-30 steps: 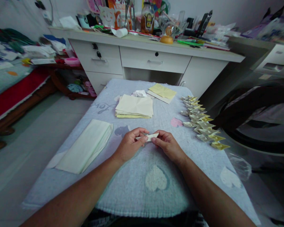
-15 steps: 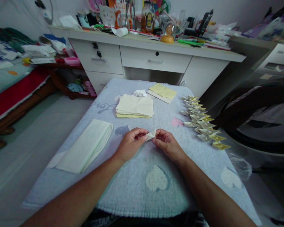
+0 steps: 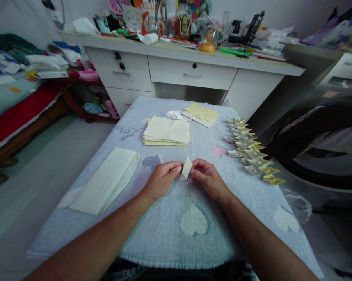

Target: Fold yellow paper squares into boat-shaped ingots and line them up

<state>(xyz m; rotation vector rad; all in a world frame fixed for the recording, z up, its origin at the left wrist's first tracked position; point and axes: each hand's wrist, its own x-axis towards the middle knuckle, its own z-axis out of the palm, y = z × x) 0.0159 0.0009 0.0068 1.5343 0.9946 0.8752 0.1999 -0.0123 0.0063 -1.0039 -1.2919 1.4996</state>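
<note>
A small folded piece of cream paper (image 3: 186, 169) is held up between my two hands over the middle of the cloth-covered table. My left hand (image 3: 163, 177) pinches its left side between thumb and fingers. On the opposite side, my right hand (image 3: 207, 175) grips it with thumb and forefinger. The paper stands tilted, with a pointed top and slanting sides. Beyond my hands lies a stack of cream and yellow paper sheets (image 3: 167, 130). Several folded paper boats (image 3: 253, 154), white and yellow, sit in rows along the table's right side.
A thick folded pale sheet (image 3: 108, 181) lies at the left of the table (image 3: 152, 238). Near the far edge are yellow paper (image 3: 203, 112) and a crumpled white tissue (image 3: 173, 115). A cluttered white desk (image 3: 193, 78) stands behind; a washing machine (image 3: 334, 89) is at the right.
The folded paper has been turned from lying nearly sideways to standing more upright, its point now up. My fingers have shifted their hold on it; both arms stay in place.
</note>
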